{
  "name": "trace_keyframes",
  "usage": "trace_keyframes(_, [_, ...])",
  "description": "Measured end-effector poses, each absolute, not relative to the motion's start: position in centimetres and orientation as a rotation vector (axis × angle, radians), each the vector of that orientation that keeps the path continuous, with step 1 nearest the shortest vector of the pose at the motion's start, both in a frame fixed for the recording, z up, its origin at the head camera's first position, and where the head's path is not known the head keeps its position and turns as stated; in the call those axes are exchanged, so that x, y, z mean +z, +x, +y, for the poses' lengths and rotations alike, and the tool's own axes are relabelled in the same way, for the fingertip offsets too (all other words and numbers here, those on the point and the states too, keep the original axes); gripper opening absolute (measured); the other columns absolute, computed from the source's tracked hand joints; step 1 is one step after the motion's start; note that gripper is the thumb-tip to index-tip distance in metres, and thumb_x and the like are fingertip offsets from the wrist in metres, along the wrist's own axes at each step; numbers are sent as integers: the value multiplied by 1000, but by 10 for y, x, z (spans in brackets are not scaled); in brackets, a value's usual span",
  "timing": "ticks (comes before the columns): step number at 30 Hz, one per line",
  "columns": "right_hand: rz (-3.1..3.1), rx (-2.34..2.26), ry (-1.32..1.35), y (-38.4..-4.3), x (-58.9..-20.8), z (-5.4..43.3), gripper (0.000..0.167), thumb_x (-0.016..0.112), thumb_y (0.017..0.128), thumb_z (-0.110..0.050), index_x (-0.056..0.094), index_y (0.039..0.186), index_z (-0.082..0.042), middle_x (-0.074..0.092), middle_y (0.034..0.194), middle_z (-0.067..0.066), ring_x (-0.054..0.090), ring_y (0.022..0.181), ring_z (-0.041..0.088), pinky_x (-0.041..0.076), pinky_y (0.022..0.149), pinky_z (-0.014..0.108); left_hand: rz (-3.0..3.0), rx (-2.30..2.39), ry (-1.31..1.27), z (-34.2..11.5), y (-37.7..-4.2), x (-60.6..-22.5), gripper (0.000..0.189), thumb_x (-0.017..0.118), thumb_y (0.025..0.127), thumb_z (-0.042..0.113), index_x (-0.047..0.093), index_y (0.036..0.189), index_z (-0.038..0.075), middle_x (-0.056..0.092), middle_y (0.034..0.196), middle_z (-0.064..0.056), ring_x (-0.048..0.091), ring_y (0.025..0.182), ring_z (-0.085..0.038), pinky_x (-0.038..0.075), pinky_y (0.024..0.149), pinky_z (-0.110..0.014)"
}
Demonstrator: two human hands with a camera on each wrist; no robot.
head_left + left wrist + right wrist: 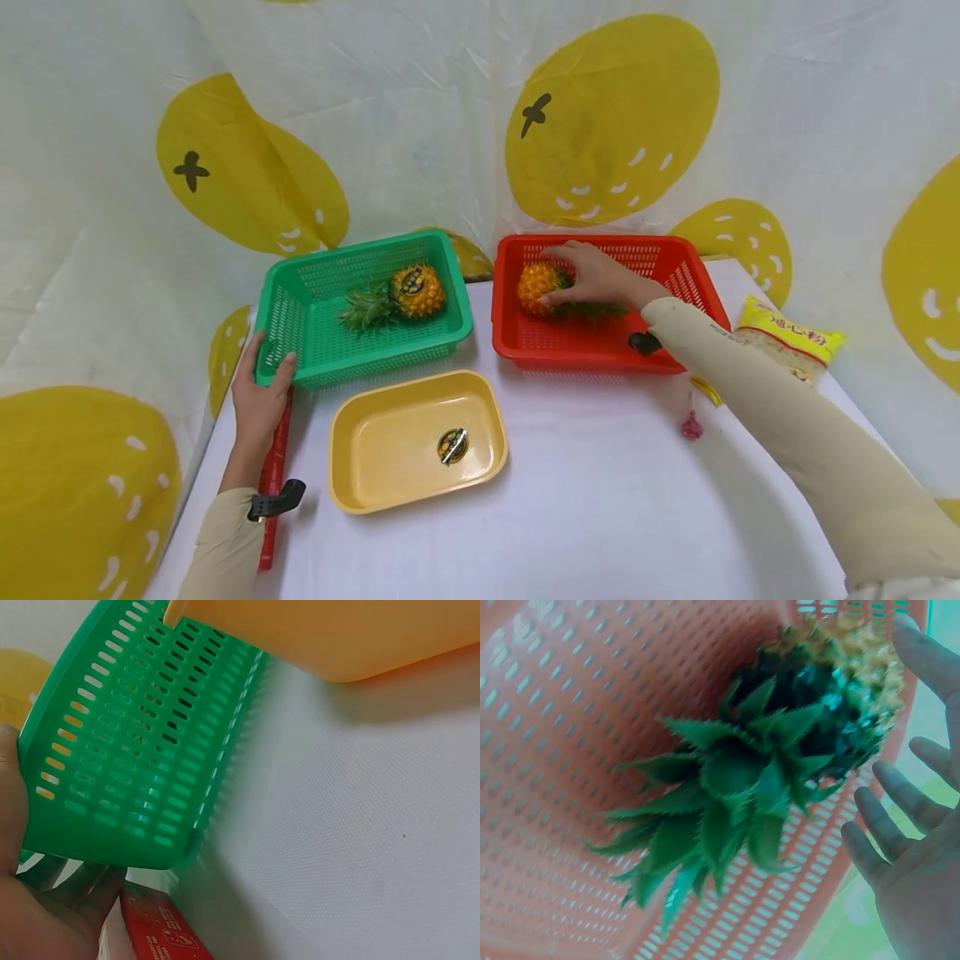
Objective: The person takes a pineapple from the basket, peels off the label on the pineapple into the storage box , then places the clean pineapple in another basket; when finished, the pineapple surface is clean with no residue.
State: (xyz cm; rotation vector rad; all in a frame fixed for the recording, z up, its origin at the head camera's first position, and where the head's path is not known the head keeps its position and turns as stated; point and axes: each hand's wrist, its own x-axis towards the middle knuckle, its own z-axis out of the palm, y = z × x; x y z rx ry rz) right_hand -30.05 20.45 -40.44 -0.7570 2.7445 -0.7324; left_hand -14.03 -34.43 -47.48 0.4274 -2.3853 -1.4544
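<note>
My left hand (pixel 261 383) grips the near left corner of a green slotted basket (pixel 375 357), thumb on the rim; the left wrist view shows the palm (pixel 30 915) against the basket's wall (pixel 150 750). A pineapple (pixel 416 292) lies inside it. My right hand (pixel 588 273) reaches into a red slotted basket (pixel 585 357) over a second pineapple (pixel 534 287). In the right wrist view that hand (pixel 915 847) has straight, spread fingers beside the pineapple (pixel 855 682), whose green crown (pixel 727 795) points toward the camera.
A yellow tray (pixel 375 454) holding a round tag (pixel 452 445) sits in front of the baskets. A long red box (pixel 273 475) lies under my left hand. A yellow noodle packet (pixel 787 337) and a small pink item (pixel 692 427) lie at the right. A white cloth covers the table.
</note>
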Motion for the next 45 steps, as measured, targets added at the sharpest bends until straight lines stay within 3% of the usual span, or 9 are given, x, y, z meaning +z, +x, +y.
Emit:
trace_keyframes(8, [2786, -748, -835, -287, -396, 195, 82, 88, 88, -41, 52, 156, -12, 46, 157, 10, 37, 142, 30, 42, 113, 57, -2454, -1430, 432, -339, -141, -478, 74, 65, 105, 47, 29, 169, 34, 26, 173, -3, 20, 158, -29, 22, 123, -57])
trace_keyframes(13, [2795, -738, -952, -290, -381, 165, 82, 86, 88, -45, 52, 156, -14, 44, 158, 11, 35, 145, 29, 45, 110, 54, -2426, -1438, 439, -342, -141, -478, 73, 65, 105, 45, 30, 168, 34, 25, 173, -2, 18, 158, -27, 19, 125, -54])
trace_keyframes(19, [2743, -685, -1140, -301, -374, 105, 85, 84, 90, -45, 48, 159, -11, 49, 155, 12, 40, 142, 28, 38, 117, 48, -2395, -1425, 480, -349, -133, -475, 71, 64, 106, 41, 30, 168, 34, 25, 173, -2, 18, 159, -26, 16, 126, -52])
trace_keyframes(28, [2649, -620, -1228, -310, -365, 46, 92, 82, 93, -45, 36, 165, -12, 35, 168, 9, 32, 152, 32, 28, 123, 46, -2393, -1437, 466, -346, -139, -479, 72, 64, 105, 45, 30, 168, 36, 24, 173, 0, 17, 159, -26, 18, 125, -53])
trace_keyframes(37, [2620, -584, -1144, -329, -351, 5, 96, 83, 93, -40, 29, 167, -9, 35, 168, 10, 32, 153, 29, 27, 123, 42, -2388, -1463, 468, -342, -144, -478, 72, 66, 104, 45, 31, 167, 39, 24, 173, 1, 18, 158, -27, 21, 124, -55])
trace_keyframes(45, [2623, -495, -1069, -345, -372, -29, 101, 85, 91, -40, 26, 168, -9, 34, 168, 12, 31, 153, 31, 32, 121, 43, -2388, -1452, 505, -344, -139, -476, 72, 67, 104, 42, 31, 167, 39, 27, 172, 0, 20, 158, -27, 18, 125, -53])
